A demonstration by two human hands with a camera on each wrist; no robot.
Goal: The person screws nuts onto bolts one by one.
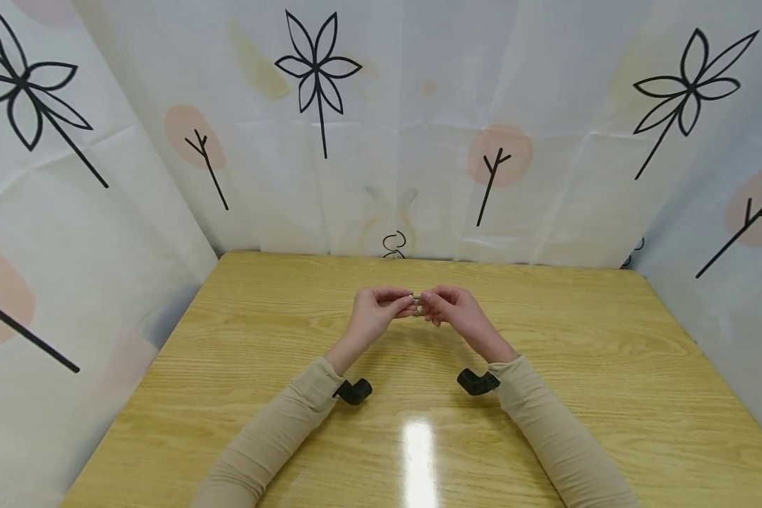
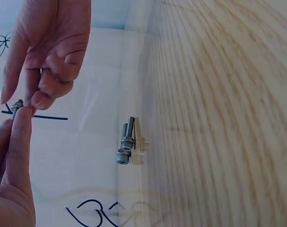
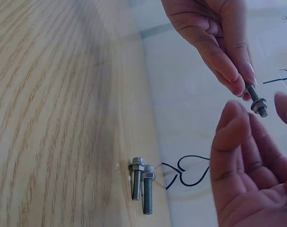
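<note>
My left hand (image 1: 373, 310) pinches a small metal bolt (image 3: 253, 93) by one end, between thumb and fingertips. A nut (image 3: 258, 105) sits on the bolt's shank, near its free end. Around that free end is my right hand (image 1: 458, 312), thumb and fingers spread apart with a gap to the nut in the right wrist view. Two more bolts with nuts on them lie side by side on the table; one bolt (image 3: 148, 194) and its neighbour (image 3: 137, 182) show in the right wrist view.
The wood-grain table (image 1: 279, 282) extends beneath both hands. White patterned curtains (image 1: 419, 85) stand behind it and on both sides. Dark wrist-worn pieces (image 1: 354, 391) stick out at the cuffs of the beige sleeves (image 1: 279, 430).
</note>
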